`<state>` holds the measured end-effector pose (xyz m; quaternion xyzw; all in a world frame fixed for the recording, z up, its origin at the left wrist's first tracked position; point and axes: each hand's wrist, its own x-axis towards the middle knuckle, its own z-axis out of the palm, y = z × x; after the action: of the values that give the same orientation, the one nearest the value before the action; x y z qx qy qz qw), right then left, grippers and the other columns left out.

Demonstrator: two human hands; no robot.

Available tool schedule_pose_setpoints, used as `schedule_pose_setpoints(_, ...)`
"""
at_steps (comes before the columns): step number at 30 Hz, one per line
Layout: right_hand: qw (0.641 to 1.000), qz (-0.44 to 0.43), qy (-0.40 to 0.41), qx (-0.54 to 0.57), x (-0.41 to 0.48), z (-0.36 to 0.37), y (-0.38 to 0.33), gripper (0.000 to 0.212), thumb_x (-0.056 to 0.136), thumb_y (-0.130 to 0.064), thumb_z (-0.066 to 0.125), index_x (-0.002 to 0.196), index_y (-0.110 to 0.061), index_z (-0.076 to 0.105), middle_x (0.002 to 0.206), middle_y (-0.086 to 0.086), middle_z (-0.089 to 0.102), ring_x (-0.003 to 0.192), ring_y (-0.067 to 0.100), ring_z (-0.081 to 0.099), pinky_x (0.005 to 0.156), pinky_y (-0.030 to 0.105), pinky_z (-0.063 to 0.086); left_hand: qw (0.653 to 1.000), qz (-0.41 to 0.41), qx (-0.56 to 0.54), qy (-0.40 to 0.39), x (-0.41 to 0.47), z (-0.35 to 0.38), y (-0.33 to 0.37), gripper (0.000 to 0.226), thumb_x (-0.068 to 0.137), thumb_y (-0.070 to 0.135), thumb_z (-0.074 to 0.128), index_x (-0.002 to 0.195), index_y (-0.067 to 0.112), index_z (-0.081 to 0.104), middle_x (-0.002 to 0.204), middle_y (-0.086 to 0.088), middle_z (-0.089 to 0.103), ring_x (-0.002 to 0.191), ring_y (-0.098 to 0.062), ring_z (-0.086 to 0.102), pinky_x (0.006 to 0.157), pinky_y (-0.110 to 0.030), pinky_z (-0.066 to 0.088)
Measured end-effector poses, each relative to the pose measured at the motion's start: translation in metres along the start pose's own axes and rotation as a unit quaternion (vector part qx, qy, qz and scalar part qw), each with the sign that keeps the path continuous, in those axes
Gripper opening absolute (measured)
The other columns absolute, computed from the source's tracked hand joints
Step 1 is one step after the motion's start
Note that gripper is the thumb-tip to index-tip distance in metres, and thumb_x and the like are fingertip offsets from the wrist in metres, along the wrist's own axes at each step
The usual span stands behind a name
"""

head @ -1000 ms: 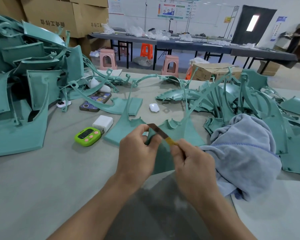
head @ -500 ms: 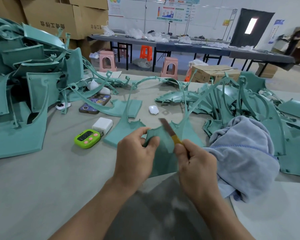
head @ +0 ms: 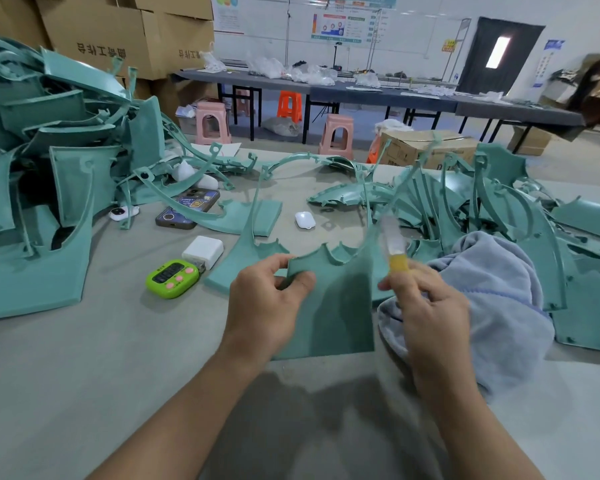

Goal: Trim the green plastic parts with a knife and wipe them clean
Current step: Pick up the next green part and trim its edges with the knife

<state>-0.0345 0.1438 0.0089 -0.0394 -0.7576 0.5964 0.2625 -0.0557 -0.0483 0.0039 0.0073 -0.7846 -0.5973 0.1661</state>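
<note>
Green plastic part (head: 329,306) sits mid-frame, pinched at its top edge in the grip of my left hand (head: 267,306); my right hand (head: 426,306) clasps the blurred knife (head: 394,244), which I fear could skid off the rim into that thumb.

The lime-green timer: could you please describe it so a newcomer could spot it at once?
Start at the heap of green plastic parts on the left of the table. Between it and the person's left hand lies the timer, beside a white charger. It alone is lime green, with pink buttons and a dark display.
</note>
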Motion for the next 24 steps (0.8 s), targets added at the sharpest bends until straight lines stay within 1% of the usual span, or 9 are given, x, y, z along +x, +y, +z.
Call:
schedule_pose_setpoints(2,0.986,0.087,-0.107,0.094,0.004,0.000,0.001,0.024,0.092,-0.013,0.067,0.071,-0.013,0.078,0.117,-0.002,0.071,0.110,0.013,0.066,0.090,0.030,0.054,0.993,-0.073,-0.081,-0.051,0.002,-0.001,0.001,0.010,0.084,0.025,0.079,0.092,0.031,0.077,0.073,0.002,0.077,0.070,-0.021,0.075,0.063,-0.035,0.061)
schedule_pose_setpoints(4,0.964,0.151,-0.156,0.152,0.002,0.004,0.002,0.024,0.092,-0.011,0.066,0.073,-0.008,0.079,0.097,0.012,0.076,0.098,0.026,0.068,0.086,0.033,0.057,0.977,-0.122,-0.143,-0.101,0.001,-0.001,0.004,0.014,0.084,0.015,0.080,0.095,0.023,0.080,0.082,-0.006,0.079,0.079,-0.029,0.077,0.069,-0.039,0.063)
schedule_pose_setpoints(7,0.955,0.191,-0.066,0.217,0.000,0.008,0.000,0.023,0.093,-0.012,0.067,0.075,-0.009,0.080,0.087,0.012,0.075,0.083,0.024,0.067,0.078,0.037,0.057,0.934,-0.177,-0.274,-0.146,0.001,-0.003,0.008,0.027,0.079,0.005,0.077,0.106,0.010,0.077,0.097,-0.012,0.078,0.086,-0.027,0.076,0.074,-0.034,0.062)
schedule_pose_setpoints(10,0.926,0.217,0.033,0.307,0.006,0.003,-0.003,0.030,0.099,-0.018,0.064,0.076,-0.013,0.082,0.090,0.005,0.069,0.063,0.010,0.056,0.059,0.019,0.051,0.876,-0.174,-0.376,-0.245,0.002,-0.009,0.008,0.034,0.075,0.016,0.064,0.107,0.013,0.075,0.105,-0.007,0.075,0.092,-0.021,0.071,0.080,-0.031,0.059)
schedule_pose_setpoints(13,0.908,0.229,0.011,0.351,0.002,0.005,-0.004,0.036,0.102,-0.021,0.059,0.075,-0.015,0.082,0.084,0.004,0.070,0.054,0.005,0.053,0.051,0.014,0.050,0.879,-0.126,-0.349,-0.299,-0.006,-0.003,0.009,0.041,0.075,0.014,0.066,0.115,0.010,0.072,0.115,-0.009,0.074,0.106,-0.024,0.070,0.087,-0.032,0.057)
schedule_pose_setpoints(17,0.913,0.218,-0.073,0.335,-0.008,0.017,-0.005,0.032,0.098,-0.016,0.059,0.075,-0.011,0.081,0.091,0.008,0.076,0.084,0.015,0.072,0.078,0.029,0.062,0.935,-0.100,-0.311,-0.137,-0.016,0.018,0.011,0.039,0.061,0.010,0.078,0.096,0.028,0.080,0.105,-0.003,0.078,0.102,-0.024,0.073,0.089,-0.041,0.059)
schedule_pose_setpoints(19,0.934,0.214,-0.058,0.279,-0.007,0.015,-0.005,0.033,0.099,-0.016,0.061,0.074,-0.013,0.082,0.095,0.005,0.079,0.090,0.015,0.074,0.085,0.033,0.060,0.977,-0.031,-0.208,-0.040,-0.010,0.015,0.006,0.029,0.061,0.013,0.076,0.081,0.033,0.078,0.083,0.009,0.076,0.078,-0.012,0.069,0.074,-0.034,0.057)
schedule_pose_setpoints(21,0.949,0.210,-0.038,0.234,-0.004,0.008,-0.005,0.032,0.099,-0.015,0.061,0.074,-0.010,0.081,0.099,0.005,0.080,0.096,0.020,0.075,0.091,0.036,0.058,0.990,0.073,-0.115,-0.032,-0.005,0.007,0.002,0.021,0.072,0.012,0.073,0.076,0.032,0.075,0.066,0.016,0.065,0.060,-0.001,0.054,0.058,-0.024,0.045)
schedule_pose_setpoints(24,0.961,0.172,-0.040,0.213,-0.005,0.000,-0.012,0.034,0.098,-0.015,0.059,0.072,-0.009,0.079,0.092,0.017,0.078,0.067,0.023,0.070,0.064,0.027,0.055,0.988,0.122,-0.090,-0.013,-0.004,0.001,0.001,0.047,0.087,-0.005,0.069,0.089,0.041,0.077,0.063,0.026,0.064,0.056,0.006,0.053,0.056,-0.009,0.039)
